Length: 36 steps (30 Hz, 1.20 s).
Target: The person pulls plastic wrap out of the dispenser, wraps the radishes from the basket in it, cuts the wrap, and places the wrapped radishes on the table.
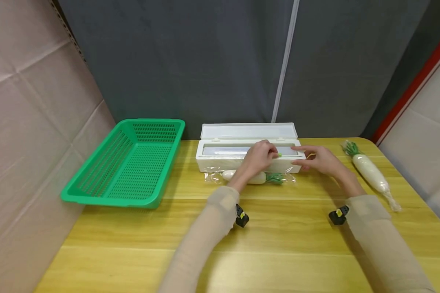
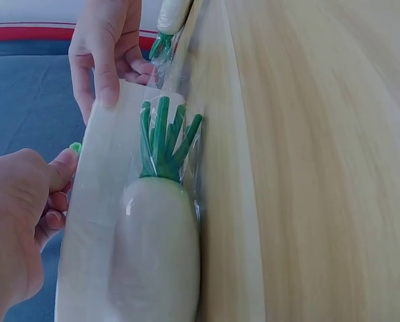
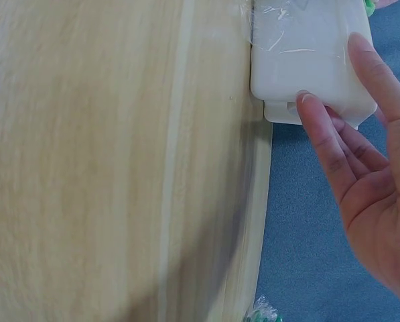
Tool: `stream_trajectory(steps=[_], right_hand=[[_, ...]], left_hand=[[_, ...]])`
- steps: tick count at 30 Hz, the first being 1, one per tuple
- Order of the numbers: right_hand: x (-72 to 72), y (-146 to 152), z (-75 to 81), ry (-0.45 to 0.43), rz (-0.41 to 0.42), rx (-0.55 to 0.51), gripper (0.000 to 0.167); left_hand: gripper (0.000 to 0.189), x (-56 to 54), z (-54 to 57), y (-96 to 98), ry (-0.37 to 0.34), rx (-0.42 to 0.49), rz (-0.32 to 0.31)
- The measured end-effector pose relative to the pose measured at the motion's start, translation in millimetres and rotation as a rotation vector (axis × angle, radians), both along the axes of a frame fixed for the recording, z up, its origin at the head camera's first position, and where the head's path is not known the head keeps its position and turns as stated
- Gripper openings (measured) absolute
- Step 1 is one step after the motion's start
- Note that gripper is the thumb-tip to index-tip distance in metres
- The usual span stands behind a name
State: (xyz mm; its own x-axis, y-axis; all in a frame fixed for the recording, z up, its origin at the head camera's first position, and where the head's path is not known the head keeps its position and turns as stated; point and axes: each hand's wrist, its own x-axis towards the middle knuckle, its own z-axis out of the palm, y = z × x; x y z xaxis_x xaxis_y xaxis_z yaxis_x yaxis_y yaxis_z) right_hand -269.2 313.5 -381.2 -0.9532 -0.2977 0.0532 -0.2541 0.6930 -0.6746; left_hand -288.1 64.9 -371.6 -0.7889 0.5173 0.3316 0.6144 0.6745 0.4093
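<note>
A long white cling film dispenser (image 1: 209,165) stands at the back of the table with its lid (image 1: 247,131) raised. My left hand (image 1: 257,156) is over its front rim, pinching a small green slider (image 2: 76,147) between thumb and fingers. At the right end, my right hand (image 1: 322,161) holds the dispenser's corner with thumb and fingers. Against the dispenser's front lies a white radish (image 2: 159,248) with green stalks, under clear film (image 1: 213,178); my left forearm hides part of it in the head view.
A green plastic basket (image 1: 111,199) stands on the left side of the wooden table (image 1: 271,260). Another radish (image 1: 370,171), wrapped in film with a twisted end, lies on the right. A grey curtain (image 1: 190,61) hangs behind the table.
</note>
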Motion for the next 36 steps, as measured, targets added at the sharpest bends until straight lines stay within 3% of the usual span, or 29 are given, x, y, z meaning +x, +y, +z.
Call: stream_trajectory(steps=[18, 36], right_hand=[[1.1, 0, 1.7, 0.001, 0.011, -0.002, 0.062], [2.3, 1, 1.8, -0.013, 0.013, -0.007, 0.064]], left_hand=[[0.011, 2.6, 0.3, -63.1, 0.022, 0.013, 0.036], [0.010, 6.0, 0.4, -85.3, 0.060, 0.028, 0.059]])
